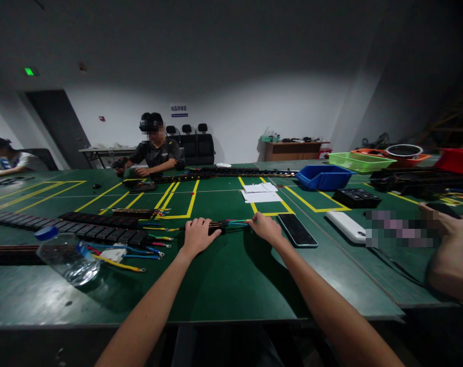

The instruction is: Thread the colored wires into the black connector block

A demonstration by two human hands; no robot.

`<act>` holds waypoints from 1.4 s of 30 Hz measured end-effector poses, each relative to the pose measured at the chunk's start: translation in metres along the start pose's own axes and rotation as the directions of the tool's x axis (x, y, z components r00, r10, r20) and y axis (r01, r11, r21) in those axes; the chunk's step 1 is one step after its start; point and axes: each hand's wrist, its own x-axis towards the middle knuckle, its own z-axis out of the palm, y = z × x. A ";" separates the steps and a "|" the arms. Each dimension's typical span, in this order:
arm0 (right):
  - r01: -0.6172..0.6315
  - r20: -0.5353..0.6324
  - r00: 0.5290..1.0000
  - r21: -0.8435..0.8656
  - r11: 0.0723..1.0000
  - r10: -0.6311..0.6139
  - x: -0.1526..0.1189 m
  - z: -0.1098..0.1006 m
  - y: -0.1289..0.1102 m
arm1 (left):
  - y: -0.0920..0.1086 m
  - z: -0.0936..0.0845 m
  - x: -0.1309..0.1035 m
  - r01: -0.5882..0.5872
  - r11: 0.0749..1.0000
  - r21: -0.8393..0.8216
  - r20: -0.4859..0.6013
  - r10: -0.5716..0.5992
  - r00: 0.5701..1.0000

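My left hand (197, 235) is wrapped over a black wire bundle (226, 224), fingers on its far side and thumb along its right part. Green, blue and red wires (239, 223) run out of the bundle's right end. At their tips my right hand (265, 228) is closed in a pinch; its fingers hide the wire ends. A dark smartphone (297, 230) lies just right of that hand. To the left, black segmented strips (112, 232) lie on the table, their coloured leads ending in ring terminals.
A clear water bottle with a blue cap (69, 257) leans at front left. White papers (260, 192), a blue bin (323, 177) and a white power bank (346, 227) are on the green table (223, 290). A co-worker (155, 148) sits opposite; another person's hand (455, 229) is at right.
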 end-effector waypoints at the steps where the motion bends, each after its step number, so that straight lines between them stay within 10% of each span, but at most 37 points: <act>1: 0.004 -0.010 1.000 0.001 1.000 -0.004 0.000 0.000 0.000 | 0.000 0.000 0.000 0.001 1.000 -0.002 0.003 -0.001 1.000; 19: 0.020 -0.237 0.971 0.234 0.972 0.037 0.003 -0.005 0.002 | -0.002 0.003 0.000 -0.004 1.000 0.018 -0.020 0.004 1.000; 42: 0.097 -0.244 0.969 0.279 0.955 -0.027 0.008 0.003 0.005 | -0.001 0.001 0.000 -0.003 1.000 0.021 -0.016 0.003 1.000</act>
